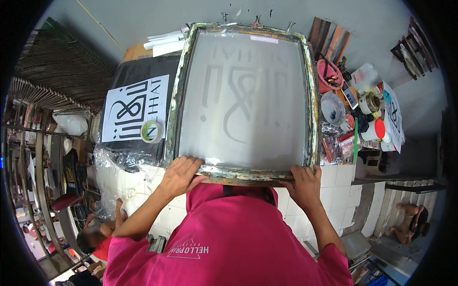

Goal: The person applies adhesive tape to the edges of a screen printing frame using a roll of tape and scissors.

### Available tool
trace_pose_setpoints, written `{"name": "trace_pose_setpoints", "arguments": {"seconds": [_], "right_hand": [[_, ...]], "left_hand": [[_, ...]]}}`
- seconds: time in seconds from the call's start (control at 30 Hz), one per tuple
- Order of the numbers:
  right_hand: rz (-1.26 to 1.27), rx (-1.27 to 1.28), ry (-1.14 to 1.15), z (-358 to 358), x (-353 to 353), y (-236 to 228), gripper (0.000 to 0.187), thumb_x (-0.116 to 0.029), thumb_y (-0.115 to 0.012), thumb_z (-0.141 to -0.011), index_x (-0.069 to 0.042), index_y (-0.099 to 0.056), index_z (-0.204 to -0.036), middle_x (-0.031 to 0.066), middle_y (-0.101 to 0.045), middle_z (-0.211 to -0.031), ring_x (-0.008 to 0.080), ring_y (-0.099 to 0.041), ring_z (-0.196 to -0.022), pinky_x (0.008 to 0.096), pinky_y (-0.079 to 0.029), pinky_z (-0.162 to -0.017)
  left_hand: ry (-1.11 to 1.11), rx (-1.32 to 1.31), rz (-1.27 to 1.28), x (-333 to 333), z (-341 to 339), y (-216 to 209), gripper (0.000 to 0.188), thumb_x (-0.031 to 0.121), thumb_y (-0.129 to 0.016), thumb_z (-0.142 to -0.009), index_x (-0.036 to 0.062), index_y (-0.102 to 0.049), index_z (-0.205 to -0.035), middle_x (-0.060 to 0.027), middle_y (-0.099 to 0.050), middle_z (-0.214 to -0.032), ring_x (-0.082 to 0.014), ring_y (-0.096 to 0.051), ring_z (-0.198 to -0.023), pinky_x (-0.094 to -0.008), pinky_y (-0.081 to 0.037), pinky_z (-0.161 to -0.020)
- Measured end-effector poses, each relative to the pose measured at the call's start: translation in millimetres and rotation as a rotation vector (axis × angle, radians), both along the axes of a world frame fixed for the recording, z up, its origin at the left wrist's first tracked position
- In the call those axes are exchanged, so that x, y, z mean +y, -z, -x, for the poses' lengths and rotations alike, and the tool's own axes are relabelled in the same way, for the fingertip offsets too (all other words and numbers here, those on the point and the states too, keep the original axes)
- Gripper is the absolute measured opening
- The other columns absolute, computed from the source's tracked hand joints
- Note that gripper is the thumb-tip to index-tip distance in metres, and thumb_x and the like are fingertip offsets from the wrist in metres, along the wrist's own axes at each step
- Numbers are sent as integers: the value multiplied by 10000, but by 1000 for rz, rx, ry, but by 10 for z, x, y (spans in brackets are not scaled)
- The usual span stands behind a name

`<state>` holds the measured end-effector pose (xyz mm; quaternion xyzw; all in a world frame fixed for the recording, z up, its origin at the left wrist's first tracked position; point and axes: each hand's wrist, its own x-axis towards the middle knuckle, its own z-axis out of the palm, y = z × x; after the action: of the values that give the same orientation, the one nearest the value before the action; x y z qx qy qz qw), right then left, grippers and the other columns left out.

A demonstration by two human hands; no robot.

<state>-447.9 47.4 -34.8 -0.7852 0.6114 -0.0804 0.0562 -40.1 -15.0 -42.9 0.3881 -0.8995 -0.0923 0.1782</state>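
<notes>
A large screen-printing frame (pixel 243 152) lies in front of me, its rim stained with old paint and its pale mesh carrying a faint reversed design. At the frame's near left corner, my left hand (pixel 180 176) grips the rim, fingers over the top and thumb along the near side. Closed likewise on the near right corner is my right hand (pixel 305 185). To the left, a white sheet with black lettering (pixel 121 107) rests on a dark board (pixel 143 69). A roll of tape (pixel 160 135) sits on the sheet's near right corner.
Rolled white papers (pixel 167 45) lie behind the board; crumpled clear plastic (pixel 114 159) hangs at its near edge. To the right stand a pink basket (pixel 332 78), a clear bowl (pixel 332 107) and several paint tubs (pixel 374 129). Two other people (pixel 102 238) are lower left and right.
</notes>
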Motion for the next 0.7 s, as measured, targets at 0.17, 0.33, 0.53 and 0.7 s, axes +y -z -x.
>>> {"name": "trace_pose_setpoints", "arguments": {"seconds": [0.17,0.33,0.53,0.7], "right_hand": [[95,-10,-22,46,0,70,550,-432,-839,-792,-38,-648,-1125,102,-680,-1058,271,-631,-1005,534,-362,-1035],[119,-58,-78,144,-73,-328,580,-460,-888,-721,-60,-663,-1074,93,-672,-988,282,-624,-923,490,-370,-935],[590,48,-227,337,-587,-1991,670,-547,-896,-668,-43,-667,-1045,122,-683,-1008,311,-657,-956,555,-371,-1046],[1085,35,-239,387,-1479,-2810,423,-265,-806,-844,-4,-693,-1158,159,-715,-1119,325,-661,-1058,480,-433,-1016]], "left_hand": [[-61,10,86,64,-6,-47,512,324,-788,-865,-18,-627,-1209,-143,-640,-1052,-313,-605,-920,-409,-489,-801],[-34,-69,110,8,-105,-412,559,384,-784,-856,-5,-652,-1236,-129,-642,-1032,-290,-617,-898,-410,-503,-800],[-54,-18,565,-484,-87,-2010,650,492,-780,-827,-6,-687,-1235,-164,-678,-1176,-307,-666,-1031,-446,-522,-894],[-322,182,1020,-1335,121,-2596,569,335,-690,-965,26,-587,-1431,-169,-570,-1496,-335,-453,-1464,-493,-288,-1230]]}}
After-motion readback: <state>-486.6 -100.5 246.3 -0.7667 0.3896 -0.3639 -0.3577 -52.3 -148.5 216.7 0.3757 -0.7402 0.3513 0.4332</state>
